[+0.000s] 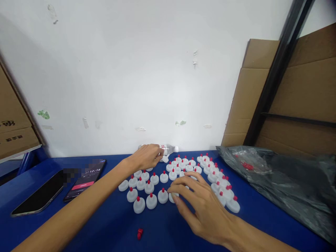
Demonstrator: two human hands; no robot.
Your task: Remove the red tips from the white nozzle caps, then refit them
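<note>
Several white caps with red tips [183, 175] stand in rows on the blue table [110, 224]. My left hand [147, 156] reaches to the back of the rows, fingers curled around a white cap [165, 159] beside a lying clear bottle [168, 149]. Nearer the front, my right hand [199, 203] rests palm down over the rows. Its fingers are spread, and the thumb and forefinger touch a white cap [173, 196] in the front row. A loose red tip [140, 233] lies alone on the table near the front edge.
Two phones lie at the left, one dark [39, 197] and one with a lit timer screen [86, 177]. A crumpled black plastic bag [283, 182] fills the right side. Cardboard boxes [301, 91] and a black metal frame [278, 70] stand behind it against the white wall.
</note>
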